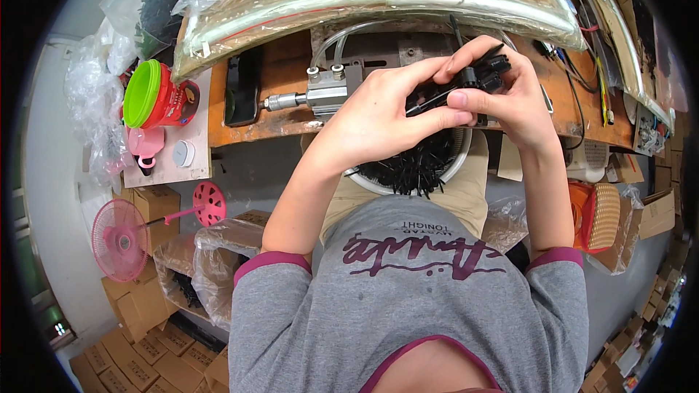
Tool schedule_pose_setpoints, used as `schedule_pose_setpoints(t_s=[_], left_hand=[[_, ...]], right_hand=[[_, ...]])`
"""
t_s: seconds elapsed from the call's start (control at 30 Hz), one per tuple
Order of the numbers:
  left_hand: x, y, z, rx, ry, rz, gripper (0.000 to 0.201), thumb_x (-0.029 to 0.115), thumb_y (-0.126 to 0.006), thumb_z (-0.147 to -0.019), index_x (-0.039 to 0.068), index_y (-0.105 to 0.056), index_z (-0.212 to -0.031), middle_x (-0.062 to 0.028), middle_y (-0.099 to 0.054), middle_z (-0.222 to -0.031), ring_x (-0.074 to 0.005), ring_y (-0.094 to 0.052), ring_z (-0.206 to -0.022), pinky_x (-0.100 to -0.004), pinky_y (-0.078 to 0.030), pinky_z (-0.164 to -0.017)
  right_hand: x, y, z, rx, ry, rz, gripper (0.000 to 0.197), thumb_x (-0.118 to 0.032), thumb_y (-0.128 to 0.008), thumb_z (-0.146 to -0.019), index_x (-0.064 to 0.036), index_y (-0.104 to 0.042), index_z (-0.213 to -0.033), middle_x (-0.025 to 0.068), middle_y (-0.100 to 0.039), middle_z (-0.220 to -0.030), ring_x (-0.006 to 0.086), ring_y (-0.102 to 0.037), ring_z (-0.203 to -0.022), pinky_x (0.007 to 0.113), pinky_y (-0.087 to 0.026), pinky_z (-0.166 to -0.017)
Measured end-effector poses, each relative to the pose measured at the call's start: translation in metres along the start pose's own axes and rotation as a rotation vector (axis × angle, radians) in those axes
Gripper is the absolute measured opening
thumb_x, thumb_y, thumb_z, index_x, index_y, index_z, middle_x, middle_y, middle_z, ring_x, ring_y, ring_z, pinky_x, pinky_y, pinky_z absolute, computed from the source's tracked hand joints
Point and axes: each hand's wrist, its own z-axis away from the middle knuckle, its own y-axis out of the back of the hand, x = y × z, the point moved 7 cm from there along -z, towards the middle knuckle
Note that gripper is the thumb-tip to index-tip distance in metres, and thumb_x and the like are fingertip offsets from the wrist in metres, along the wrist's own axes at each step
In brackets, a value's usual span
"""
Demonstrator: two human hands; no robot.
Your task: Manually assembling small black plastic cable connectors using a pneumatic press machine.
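Above my lap, both hands meet in front of the workbench. My right hand is closed round a small bunch of black plastic parts, with thumb and fingers pressing on them. My left hand is closed on the same bunch from the other side, its thumb reaching toward the right thumb. Some slim black pieces stick out between the fingers; their exact kind is hidden. Below the hands, a white round tub between my thighs holds many thin black pieces.
A metal pneumatic cylinder with clear hoses is on the bench, next to a black phone. A plastic-covered shelf with more black parts runs behind. At left are a red and green bucket and a pink fan; cartons lie below.
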Motion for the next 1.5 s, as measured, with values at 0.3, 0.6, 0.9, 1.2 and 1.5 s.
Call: schedule_pose_setpoints(t_s=[0.3,0.6,0.9,1.2,1.5], left_hand=[[-0.031,-0.022,0.017,-0.016,0.124,0.018,0.044,0.019,-0.075,-0.086,-0.003,-0.061,-0.121,-0.0088,-0.071,-0.101,-0.0114,-0.065,-0.09,-0.0268,-0.053,-0.078],[-0.031,-0.016,0.034,0.11,0.237,0.207,0.049,0.02,-0.078,-0.085,0.0,-0.061,-0.126,-0.0139,-0.069,-0.115,-0.0175,-0.064,-0.106,-0.0315,-0.05,-0.093],[-0.004,0.003,0.038,0.338,-0.093,-0.084,0.034,0.004,-0.086,-0.071,0.0,-0.068,-0.1,-0.0069,-0.071,-0.097,-0.0142,-0.069,-0.092,-0.0271,-0.054,-0.081],[-0.025,-0.008,0.035,0.292,-0.019,0.229,0.033,-0.001,-0.078,-0.078,0.001,-0.072,-0.11,-0.0063,-0.07,-0.088,-0.0148,-0.07,-0.085,-0.0264,-0.058,-0.075],[-0.014,-0.007,0.036,0.179,-0.188,0.064,0.027,-0.002,-0.076,-0.079,0.001,-0.075,-0.105,-0.0094,-0.066,-0.103,-0.0133,-0.068,-0.081,-0.0253,-0.058,-0.073]], right_hand=[[0.022,-0.005,0.02,0.093,-0.124,-0.032,0.031,-0.006,-0.083,-0.075,-0.0039,-0.066,-0.101,0.002,-0.068,-0.091,0.0036,-0.059,-0.071,0.018,-0.045,-0.055],[0.027,-0.006,0.032,0.219,-0.065,-0.117,0.026,-0.004,-0.081,-0.078,-0.0027,-0.066,-0.1,0.0025,-0.067,-0.09,0.0056,-0.062,-0.071,0.018,-0.051,-0.056],[0.027,-0.023,0.037,0.142,-0.082,0.067,0.024,0.001,-0.077,-0.079,0.0006,-0.064,-0.1,0.0024,-0.065,-0.094,0.0061,-0.063,-0.073,0.019,-0.054,-0.056],[0.029,-0.026,0.045,0.259,-0.117,0.024,0.036,0.006,-0.074,-0.079,-0.0004,-0.054,-0.107,0.0045,-0.06,-0.095,0.0072,-0.063,-0.073,0.019,-0.055,-0.054],[0.032,-0.025,0.046,0.224,-0.155,-0.027,0.052,0.005,-0.078,-0.076,-0.0016,-0.048,-0.118,0.0067,-0.06,-0.096,0.0082,-0.063,-0.071,0.018,-0.054,-0.051]])
